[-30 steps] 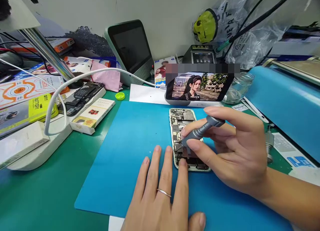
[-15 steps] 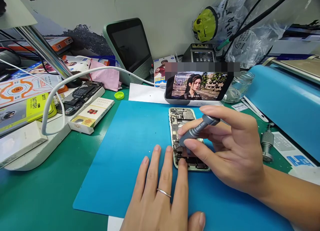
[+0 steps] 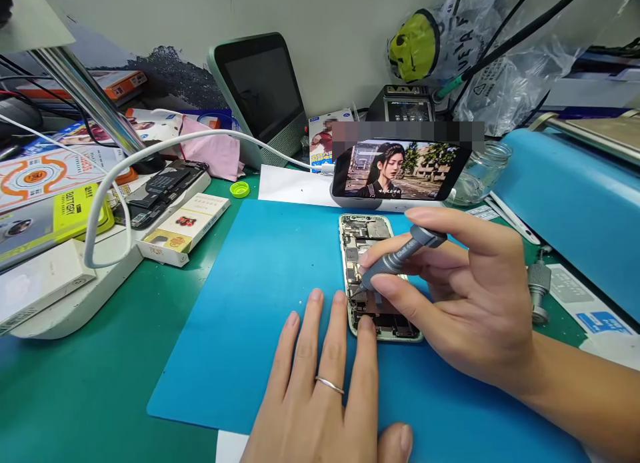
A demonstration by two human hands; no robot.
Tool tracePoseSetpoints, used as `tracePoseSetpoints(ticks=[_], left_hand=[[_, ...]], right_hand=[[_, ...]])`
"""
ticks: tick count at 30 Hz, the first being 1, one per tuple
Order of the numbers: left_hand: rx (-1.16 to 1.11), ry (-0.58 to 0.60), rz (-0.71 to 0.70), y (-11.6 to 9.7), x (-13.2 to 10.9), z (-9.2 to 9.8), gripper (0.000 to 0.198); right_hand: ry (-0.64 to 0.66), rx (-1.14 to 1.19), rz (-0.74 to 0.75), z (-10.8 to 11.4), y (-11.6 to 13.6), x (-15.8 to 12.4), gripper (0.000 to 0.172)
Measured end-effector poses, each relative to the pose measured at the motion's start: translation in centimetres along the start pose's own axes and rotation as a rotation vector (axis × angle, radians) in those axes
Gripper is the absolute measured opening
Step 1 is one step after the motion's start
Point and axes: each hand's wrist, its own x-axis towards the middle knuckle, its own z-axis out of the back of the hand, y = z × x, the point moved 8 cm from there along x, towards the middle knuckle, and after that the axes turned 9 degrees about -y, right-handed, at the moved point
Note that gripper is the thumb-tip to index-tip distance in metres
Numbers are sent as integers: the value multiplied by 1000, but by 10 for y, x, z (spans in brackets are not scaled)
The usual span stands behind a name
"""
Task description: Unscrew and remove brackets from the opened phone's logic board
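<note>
1. Nearer than the disassembled phone (image 3: 354, 256), the left hand (image 3: 317, 409) lies palm down, fingers spread and gripping nothing. Its index fingertip touches the phone's near end; a smooth metal ring (image 3: 329, 385) circles the middle finger. The wrist is cut off.

2. Beneath the phone spreads a smooth blue mat (image 3: 225, 316) with rounded corners. The phone lies flat on it, its pale frame edging metal shields and dark parts; much of its right side is hidden.

3. Over the phone's right side, the right hand (image 3: 470, 303) pinches a grey screwdriver (image 3: 393, 261) between thumb and fingers, index finger at the flared cap. Small pale lettering on the barrel seems to include "Shell". The thin tip slants to the phone's left edge; whether it touches is hard to tell.

4. Right of the phone stands a second driver (image 3: 539, 284) with a textured grip, beside a card (image 3: 575, 293) whose print is too small to read.

5. Left of the phone sits a white carton (image 3: 193, 224) with a red emblem. Farther left, a yellow-and-grey pack (image 3: 60, 216), apparently lettered "BATTERY", is cut off.

6. Beyond the phone leans a glossy smartphone (image 3: 400, 171) playing video, its top edge pixelated. A clear glass jar (image 3: 477, 173) is partly behind it.

7. Farthest past the phone, a dark-screened smart display (image 3: 263, 86) tilts back at left; at right hangs a crinkled transparent bag (image 3: 505, 96), its black letters distorted by creases.
</note>
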Motion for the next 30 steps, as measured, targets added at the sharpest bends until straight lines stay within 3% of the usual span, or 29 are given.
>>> tracePoseSetpoints(ticks=[26, 30], left_hand=[[-4, -1, 17, -2, 2, 2, 55], [21, -58, 18, -1, 1, 3, 57]], right_hand=[[7, 20, -148, -1, -6, 3, 59], [3, 31, -162, -1, -7, 3, 55]])
